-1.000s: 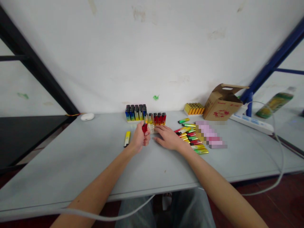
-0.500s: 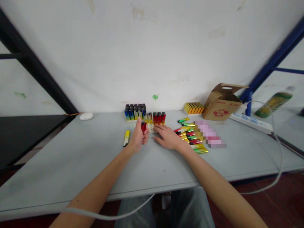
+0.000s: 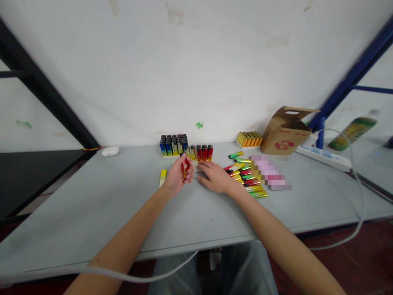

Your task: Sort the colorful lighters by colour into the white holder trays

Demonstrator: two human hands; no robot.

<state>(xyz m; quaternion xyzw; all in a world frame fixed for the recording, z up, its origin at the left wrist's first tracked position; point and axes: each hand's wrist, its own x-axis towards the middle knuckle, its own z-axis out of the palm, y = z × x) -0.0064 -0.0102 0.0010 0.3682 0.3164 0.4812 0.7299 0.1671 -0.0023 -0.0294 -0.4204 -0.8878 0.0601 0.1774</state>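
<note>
My left hand [image 3: 175,177] is closed around a red lighter [image 3: 184,168], which it holds tilted above the table. Just to its right, my right hand [image 3: 216,179] lies low with fingers stretched out and thumb apart, fingertips at the edge of a clear tray [image 3: 195,163]. At the back of that tray stands a row of red and yellow lighters [image 3: 204,153]; its front is partly hidden by my hands. A yellow lighter [image 3: 163,177] lies left of my left hand, partly covered by it. Several loose coloured lighters [image 3: 252,182] lie beyond my right wrist.
Upright blue and yellow lighters [image 3: 173,146] form a block near the wall. Yellow-orange lighters [image 3: 249,139] stand in another tray beside an open cardboard box [image 3: 284,135]. A power strip [image 3: 325,157], a white case [image 3: 110,151] and a blurred pink item [image 3: 270,172] are also on the table.
My left hand has turned the red lighter from near upright to a tilt, its thumb now bent over it. The right hand stays where it was.
</note>
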